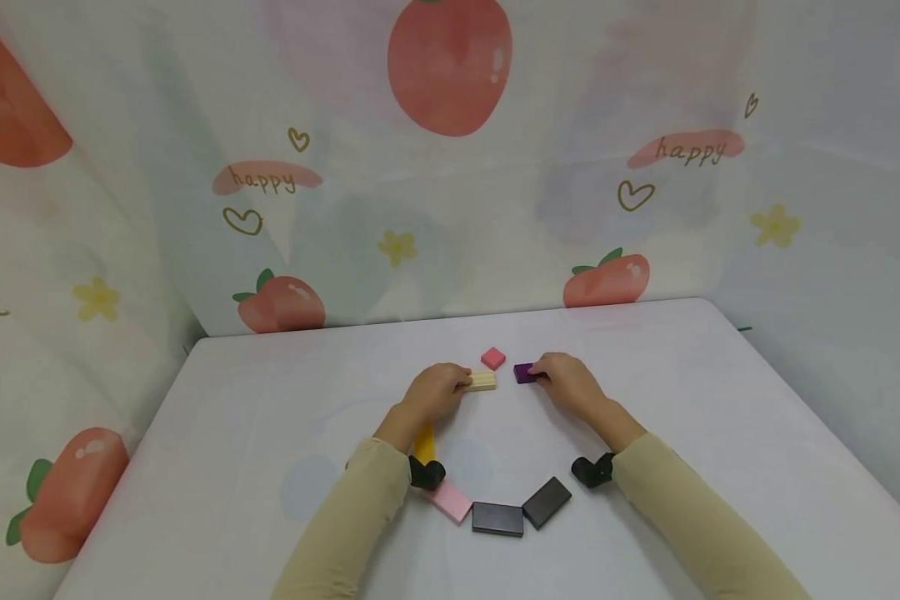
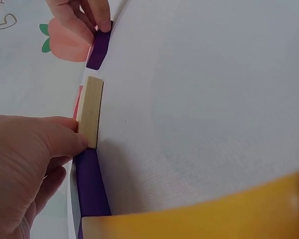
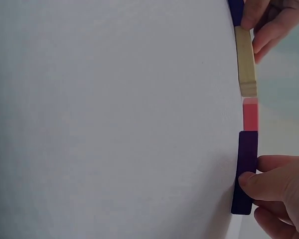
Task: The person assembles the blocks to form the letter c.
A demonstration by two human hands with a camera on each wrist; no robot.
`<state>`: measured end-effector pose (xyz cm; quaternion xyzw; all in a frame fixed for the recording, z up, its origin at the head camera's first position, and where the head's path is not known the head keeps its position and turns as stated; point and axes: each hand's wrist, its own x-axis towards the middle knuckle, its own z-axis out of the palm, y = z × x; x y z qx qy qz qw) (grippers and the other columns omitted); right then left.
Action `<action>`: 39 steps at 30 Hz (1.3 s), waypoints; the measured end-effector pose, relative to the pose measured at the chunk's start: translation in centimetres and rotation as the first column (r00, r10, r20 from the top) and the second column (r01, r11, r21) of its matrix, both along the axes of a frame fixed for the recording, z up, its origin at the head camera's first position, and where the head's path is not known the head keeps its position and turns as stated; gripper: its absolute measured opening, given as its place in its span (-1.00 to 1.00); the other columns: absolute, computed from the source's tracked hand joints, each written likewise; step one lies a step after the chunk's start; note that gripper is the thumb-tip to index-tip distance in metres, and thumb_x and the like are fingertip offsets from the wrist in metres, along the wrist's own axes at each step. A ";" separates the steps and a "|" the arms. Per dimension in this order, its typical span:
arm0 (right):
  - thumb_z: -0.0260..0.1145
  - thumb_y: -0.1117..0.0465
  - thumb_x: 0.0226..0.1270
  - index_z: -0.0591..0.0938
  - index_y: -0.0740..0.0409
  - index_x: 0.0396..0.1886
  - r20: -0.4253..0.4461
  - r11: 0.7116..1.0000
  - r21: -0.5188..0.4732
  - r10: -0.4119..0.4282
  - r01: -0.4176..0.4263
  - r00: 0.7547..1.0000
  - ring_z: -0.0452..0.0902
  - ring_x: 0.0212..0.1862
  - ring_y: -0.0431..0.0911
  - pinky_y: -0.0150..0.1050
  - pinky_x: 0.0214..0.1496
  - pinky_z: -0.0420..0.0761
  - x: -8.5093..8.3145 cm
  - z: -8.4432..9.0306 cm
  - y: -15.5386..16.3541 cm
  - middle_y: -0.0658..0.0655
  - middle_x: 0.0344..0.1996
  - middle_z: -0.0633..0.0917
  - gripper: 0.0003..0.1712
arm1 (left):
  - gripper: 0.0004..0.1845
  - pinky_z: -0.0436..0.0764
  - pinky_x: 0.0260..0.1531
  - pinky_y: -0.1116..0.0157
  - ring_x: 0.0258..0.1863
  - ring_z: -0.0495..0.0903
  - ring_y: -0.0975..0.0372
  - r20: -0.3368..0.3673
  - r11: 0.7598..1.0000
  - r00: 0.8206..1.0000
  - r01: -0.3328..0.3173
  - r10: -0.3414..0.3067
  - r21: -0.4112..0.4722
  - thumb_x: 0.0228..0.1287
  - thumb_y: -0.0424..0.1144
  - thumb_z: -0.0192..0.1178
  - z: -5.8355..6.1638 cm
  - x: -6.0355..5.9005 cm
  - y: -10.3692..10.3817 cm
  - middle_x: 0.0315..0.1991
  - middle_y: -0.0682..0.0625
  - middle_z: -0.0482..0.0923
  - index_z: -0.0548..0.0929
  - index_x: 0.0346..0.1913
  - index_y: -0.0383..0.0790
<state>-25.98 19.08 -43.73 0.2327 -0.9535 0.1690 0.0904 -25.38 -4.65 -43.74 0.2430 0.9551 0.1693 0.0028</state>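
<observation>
My left hand (image 1: 438, 390) pinches a plain wooden block (image 1: 483, 382) between thumb and fingers at its left end. In the left wrist view, a second purple block (image 2: 91, 181) meets that end of the wooden block. Across a gap to the right, my right hand (image 1: 572, 386) grips a dark purple block (image 1: 523, 373), thumb on its near face and fingers behind, as the right wrist view shows. A small red block (image 1: 493, 358) lies just behind the gap between the two held blocks.
Nearer me, a yellow block (image 1: 424, 443), a pink block (image 1: 451, 502), a black block (image 1: 497, 518) and a dark grey block (image 1: 547, 502) form a curved row on the white table (image 1: 255, 467). A fruit-printed cloth (image 1: 450, 208) hangs behind the table's far edge.
</observation>
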 end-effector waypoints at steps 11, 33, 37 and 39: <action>0.37 0.45 0.03 0.71 0.30 -0.32 -0.038 0.997 0.039 0.069 -0.067 0.997 0.57 -0.28 0.01 -0.09 -0.15 0.57 0.9 0.3 -0.3 0.14 -0.41 0.64 -0.83 | -0.72 0.40 0.09 0.29 0.02 0.50 0.19 0.000 0.999 1.000 0.008 -0.008 -0.043 0.24 -0.27 0.18 0.4 0.1 0.2 0.01 0.05 0.57 0.64 0.01 -0.19; 0.37 0.43 0.05 0.72 0.29 -0.29 -0.046 0.985 0.119 0.131 -0.125 0.990 0.51 -0.36 -0.06 -0.19 -0.22 0.58 2.1 1.0 -1.4 0.12 -0.45 0.59 -0.82 | -0.69 0.43 0.06 0.29 -0.03 0.52 0.18 0.001 0.994 1.000 -0.003 0.003 -0.107 0.23 -0.27 0.19 0.7 0.2 0.5 -0.01 0.00 0.58 0.63 0.04 -0.20; 0.36 0.42 0.06 0.71 0.29 -0.26 -0.026 0.986 0.117 0.126 -0.122 0.992 0.50 -0.36 -0.07 -0.19 -0.21 0.58 2.1 0.9 -1.5 0.12 -0.44 0.60 -0.81 | -0.69 0.42 0.07 0.28 -0.03 0.52 0.17 0.008 0.995 1.000 -0.005 0.006 -0.096 0.23 -0.27 0.20 0.8 0.2 0.6 -0.01 -0.02 0.58 0.62 0.04 -0.21; 0.36 0.42 0.07 0.71 0.29 -0.25 -0.019 0.985 0.115 0.128 -0.125 0.992 0.50 -0.36 -0.07 -0.20 -0.21 0.58 2.1 0.8 -1.6 0.12 -0.44 0.59 -0.80 | -0.70 0.43 0.07 0.28 -0.03 0.52 0.17 0.004 0.995 1.000 -0.004 0.004 -0.098 0.23 -0.27 0.19 0.8 0.2 0.7 -0.01 -0.02 0.58 0.63 0.03 -0.21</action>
